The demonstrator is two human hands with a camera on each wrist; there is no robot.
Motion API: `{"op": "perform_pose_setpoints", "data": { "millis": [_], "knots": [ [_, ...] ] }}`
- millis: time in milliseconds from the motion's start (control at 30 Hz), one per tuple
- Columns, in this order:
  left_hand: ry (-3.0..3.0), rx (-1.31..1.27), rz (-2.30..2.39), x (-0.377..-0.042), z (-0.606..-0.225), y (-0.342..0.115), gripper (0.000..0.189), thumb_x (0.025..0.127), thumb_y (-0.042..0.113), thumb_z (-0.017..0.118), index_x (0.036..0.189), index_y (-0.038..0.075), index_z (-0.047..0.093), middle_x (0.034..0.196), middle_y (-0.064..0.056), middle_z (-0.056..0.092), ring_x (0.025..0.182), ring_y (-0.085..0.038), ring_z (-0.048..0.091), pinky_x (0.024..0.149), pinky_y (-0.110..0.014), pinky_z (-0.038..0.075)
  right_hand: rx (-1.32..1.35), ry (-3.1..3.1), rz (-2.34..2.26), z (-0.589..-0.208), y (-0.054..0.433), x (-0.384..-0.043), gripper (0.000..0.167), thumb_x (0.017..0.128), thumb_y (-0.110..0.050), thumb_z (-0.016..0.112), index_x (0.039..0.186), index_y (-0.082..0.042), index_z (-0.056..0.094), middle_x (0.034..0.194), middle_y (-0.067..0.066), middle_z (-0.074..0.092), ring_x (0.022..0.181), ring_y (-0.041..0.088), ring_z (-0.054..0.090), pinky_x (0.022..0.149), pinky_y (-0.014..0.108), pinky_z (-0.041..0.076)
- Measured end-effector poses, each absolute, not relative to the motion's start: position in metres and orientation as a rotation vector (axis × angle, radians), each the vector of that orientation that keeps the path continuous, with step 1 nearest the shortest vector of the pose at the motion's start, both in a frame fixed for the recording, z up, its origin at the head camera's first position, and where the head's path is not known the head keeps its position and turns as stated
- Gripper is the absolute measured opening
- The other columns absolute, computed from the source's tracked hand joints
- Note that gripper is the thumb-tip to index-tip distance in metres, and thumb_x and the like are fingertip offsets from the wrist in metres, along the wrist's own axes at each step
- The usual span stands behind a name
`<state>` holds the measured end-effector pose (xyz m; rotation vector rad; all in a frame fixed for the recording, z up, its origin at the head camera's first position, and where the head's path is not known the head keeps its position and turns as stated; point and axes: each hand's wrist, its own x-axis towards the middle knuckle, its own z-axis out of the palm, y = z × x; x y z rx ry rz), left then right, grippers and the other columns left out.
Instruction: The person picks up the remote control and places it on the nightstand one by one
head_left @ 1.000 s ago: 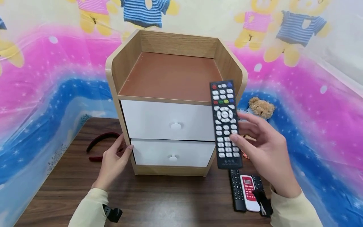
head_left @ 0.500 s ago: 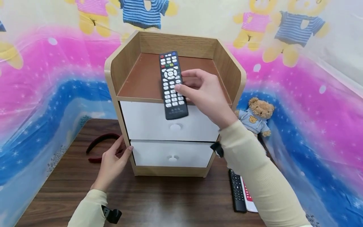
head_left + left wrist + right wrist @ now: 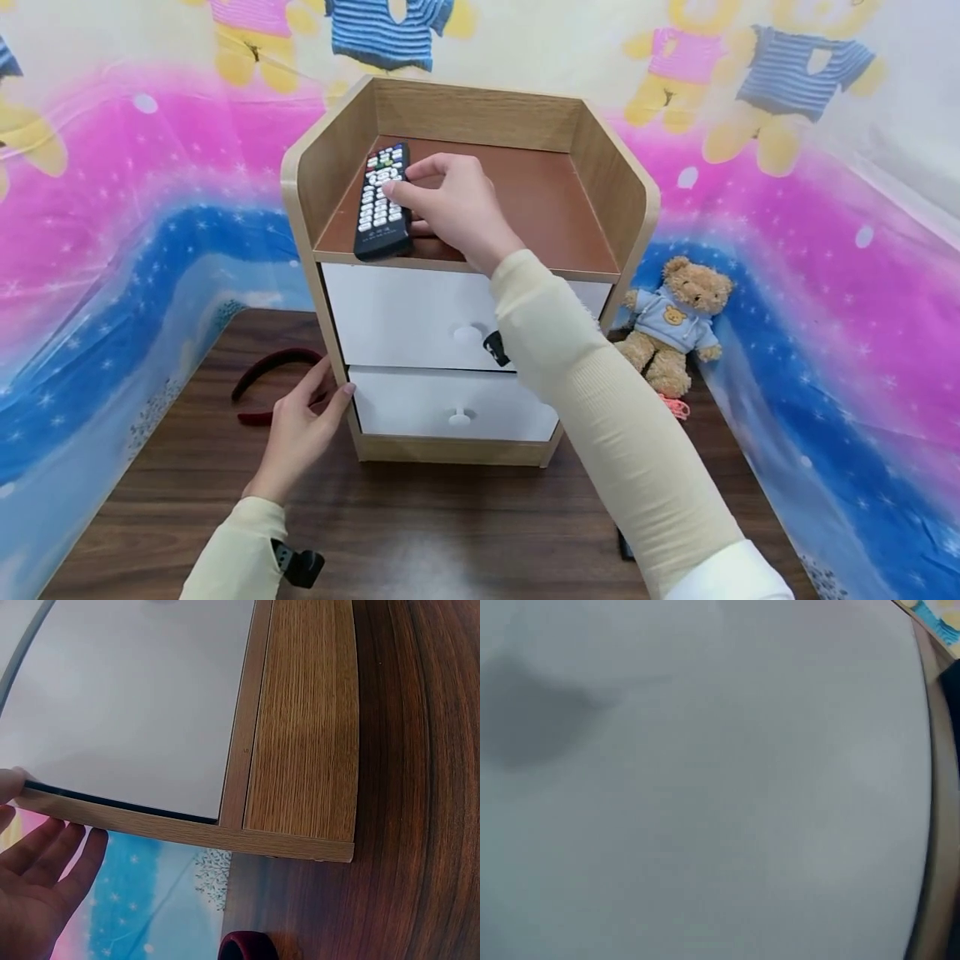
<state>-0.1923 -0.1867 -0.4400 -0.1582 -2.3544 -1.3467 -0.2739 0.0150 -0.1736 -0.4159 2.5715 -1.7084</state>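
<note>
So the right hand point(image 3: 465, 208) has a black remote control point(image 3: 384, 204) pinched, thumb on the button side and fingers at the edge and behind, which I'd guess is to keep it face up and under control. It's at the left part of the top shelf on this little two-drawer cabinet point(image 3: 480, 108), bottom end overlapping the shelf's front edge; can't tell if it's touching. Left hand point(image 3: 300, 425) grips the cabinet's side panel, thumb at the front edge and fingers against the outside, probably just steadying it. Both the upper drawer point(image 3: 397, 312) and lower drawer point(image 3: 416, 400) look closed. Right wrist cam is basically a blank white panel, so no help with that grip. It's all on a dark wood-grain table point(image 3: 420, 517), with what looks like a dark red headband point(image 3: 262, 365) left of the cabinet and a teddy bear point(image 3: 675, 325) in a light blue hoodie on the right, something pink point(image 3: 676, 407) by its feet. Behind everything there's a pink-and-blue backdrop point(image 3: 210, 142) printed with cartoon bears and stars.
</note>
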Motion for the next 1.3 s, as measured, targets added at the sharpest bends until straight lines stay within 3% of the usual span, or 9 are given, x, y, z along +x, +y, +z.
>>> {"op": "perform_pose_setpoints", "data": {
  "millis": [267,600,800,867,1000,1167,1300],
  "knots": [
    [-2.342,-0.144,-1.334,-0.193,-0.440,-0.187,0.054,0.099,0.021,0.062,0.146,0.001,0.046,0.126,-0.023,0.064,0.109,-0.031,0.064,0.078,-0.001,0.042,-0.473,2.647,-1.630,-0.175,-0.005,-0.281,0.041,0.091,-0.035,0.072,0.121,-0.009,0.063,0.114,0.002,0.066,0.082,0.014,0.069,0.077,0.020,0.052],
    [-2.358,-0.034,-1.355,-0.185,-0.441,-0.186,0.054,0.100,0.025,0.060,0.148,0.003,0.045,0.133,-0.024,0.059,0.117,-0.033,0.061,0.078,0.002,0.038,-0.468,2.725,-1.493,-0.177,-0.015,-0.281,0.042,0.094,-0.039,0.068,0.124,-0.009,0.063,0.119,0.001,0.064,0.106,0.009,0.055,0.081,0.020,0.050],
    [-2.365,-0.045,-1.348,-0.185,-0.440,-0.184,0.055,0.101,0.027,0.059,0.149,0.005,0.044,0.135,-0.022,0.059,0.118,-0.031,0.060,0.087,-0.023,0.052,-0.470,2.761,-1.448,-0.177,-0.015,-0.282,0.037,0.095,-0.035,0.068,0.122,-0.009,0.066,0.119,0.001,0.066,0.107,0.008,0.056,0.080,0.020,0.050],
    [-2.358,-0.045,-1.355,-0.187,-0.440,-0.184,0.055,0.101,0.026,0.059,0.149,0.006,0.044,0.135,-0.022,0.059,0.118,-0.030,0.060,0.088,-0.023,0.052,-0.476,2.778,-1.431,-0.176,-0.015,-0.282,0.038,0.095,-0.036,0.067,0.122,-0.009,0.067,0.120,0.001,0.066,0.108,0.008,0.056,0.081,0.020,0.049],
    [-2.346,-0.034,-1.376,-0.188,-0.441,-0.184,0.054,0.100,0.025,0.060,0.149,0.006,0.045,0.133,-0.022,0.061,0.117,-0.029,0.061,0.086,-0.012,0.047,-0.487,2.789,-1.427,-0.176,-0.014,-0.282,0.038,0.095,-0.037,0.066,0.122,-0.009,0.067,0.120,0.001,0.067,0.110,0.008,0.056,0.083,0.021,0.049],
    [-2.348,-0.034,-1.367,-0.190,-0.442,-0.183,0.053,0.100,0.024,0.060,0.148,0.006,0.046,0.132,-0.021,0.062,0.114,-0.027,0.062,0.090,-0.029,0.052,-0.469,2.794,-1.488,-0.178,-0.008,-0.279,0.041,0.095,-0.037,0.067,0.125,-0.008,0.066,0.120,0.001,0.066,0.109,0.009,0.055,0.085,0.021,0.049],
    [-2.342,-0.046,-1.373,-0.191,-0.444,-0.181,0.053,0.100,0.024,0.060,0.148,0.005,0.046,0.131,-0.021,0.062,0.113,-0.028,0.062,0.084,-0.010,0.047,-0.491,2.802,-1.541,-0.180,0.006,-0.273,0.043,0.095,-0.036,0.067,0.128,-0.009,0.064,0.120,0.001,0.066,0.109,0.010,0.056,0.089,0.023,0.048]
  ]
}}
